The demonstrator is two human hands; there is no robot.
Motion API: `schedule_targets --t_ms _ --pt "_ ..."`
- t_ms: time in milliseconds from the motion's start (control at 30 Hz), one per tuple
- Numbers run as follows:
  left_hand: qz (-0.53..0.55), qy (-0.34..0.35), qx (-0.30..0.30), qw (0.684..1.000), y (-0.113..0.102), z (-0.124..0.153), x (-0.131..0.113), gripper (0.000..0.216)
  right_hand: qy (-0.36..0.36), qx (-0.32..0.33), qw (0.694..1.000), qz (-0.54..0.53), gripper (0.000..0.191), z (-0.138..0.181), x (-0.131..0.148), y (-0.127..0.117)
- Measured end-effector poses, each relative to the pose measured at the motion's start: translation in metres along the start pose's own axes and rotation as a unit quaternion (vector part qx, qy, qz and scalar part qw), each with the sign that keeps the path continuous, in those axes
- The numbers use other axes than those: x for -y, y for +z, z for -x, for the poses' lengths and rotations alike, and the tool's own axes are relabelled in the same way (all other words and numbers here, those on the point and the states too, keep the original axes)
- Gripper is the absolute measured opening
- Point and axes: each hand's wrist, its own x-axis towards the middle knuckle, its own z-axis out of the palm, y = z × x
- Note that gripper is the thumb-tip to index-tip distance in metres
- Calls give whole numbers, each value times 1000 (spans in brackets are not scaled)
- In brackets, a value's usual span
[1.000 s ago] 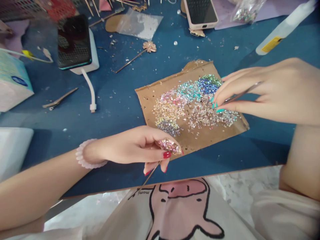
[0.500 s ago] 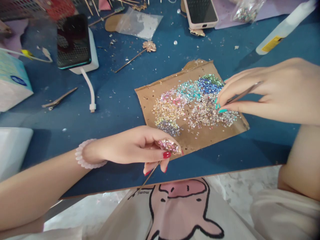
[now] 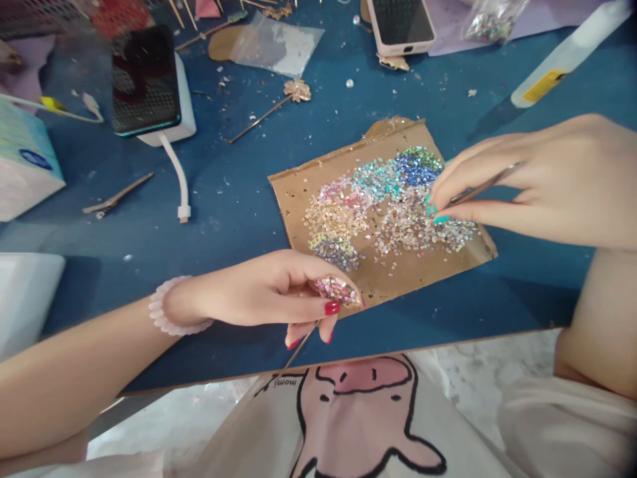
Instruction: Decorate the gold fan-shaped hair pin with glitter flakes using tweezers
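Note:
My left hand [image 3: 279, 292] is closed on a hairpin with a long thin metal stem. Its leaf-shaped head [image 3: 338, 291], covered in pink and pale glittering chips, shows between thumb and fingers, over the near edge of a cardboard sheet [image 3: 398, 282]. In my right hand [image 3: 542, 179] is a pair of metal tweezers [image 3: 488, 182], pinched between the fingers. The tips are hidden by the fingertips, low over a pile of silvery chips [image 3: 413, 222] at the cardboard's right side. Other piles lie beside it: blue chips [image 3: 418, 167], turquoise chips [image 3: 375, 179] and yellowish chips [image 3: 331, 222].
Behind the cardboard lies another hairpin [image 3: 263, 119] with a flower head. A phone [image 3: 146, 79] rests on a white block at the left, another phone [image 3: 402, 26] at the back. A glue bottle [image 3: 562, 60] lies at the right, a metal clip [image 3: 119, 194] at the left.
My right hand has shifted very slightly to the left over the silvery chips. My left hand and the hairpin have stayed where they were.

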Motion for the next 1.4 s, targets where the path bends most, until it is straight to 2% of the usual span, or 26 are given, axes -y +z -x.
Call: schedule_targets --t_ms 1400 --pt "5 6 0 1000 0 0 1 16 -14 -7 1000 -14 36 -2 2 0"
